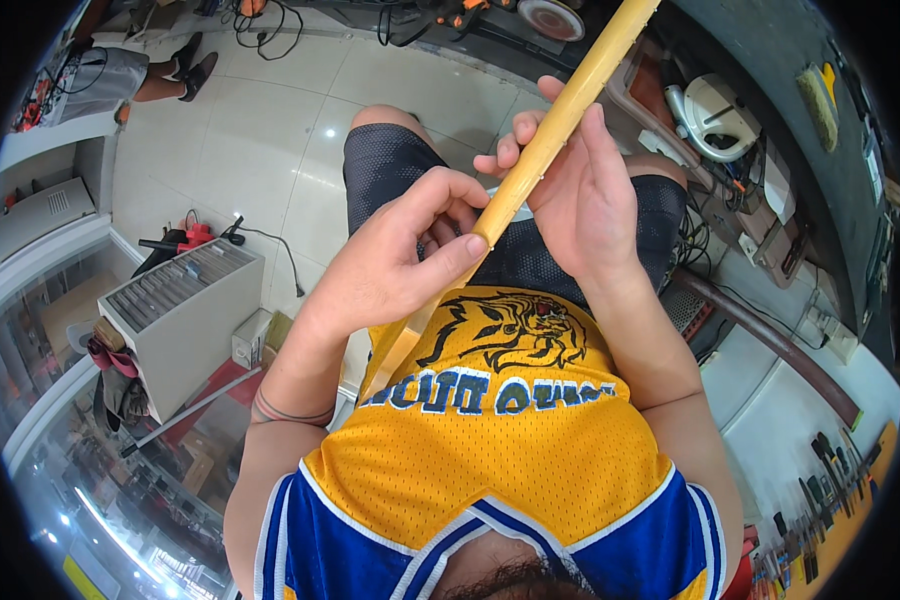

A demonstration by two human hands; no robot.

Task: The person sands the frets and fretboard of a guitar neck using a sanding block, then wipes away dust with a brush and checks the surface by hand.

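Note:
A long, glossy yellow wooden neck, much like a guitar's, slants from my belly up to the far right. Small bumps run along both its edges. My left hand grips its nearer part, thumb pressed on top and fingers curled around the side. Farther up, my right hand cradles the neck from beneath. Its fingers come out on the left side and its thumb rests against the right edge. The flat near end of the neck lies close to my yellow jersey; the far end runs out of view.
A dark workbench curves along the right, with a white-and-grey power tool and a brush. Hand tools hang at lower right. On the left stand a white box and a glass case. Another person's feet show far left.

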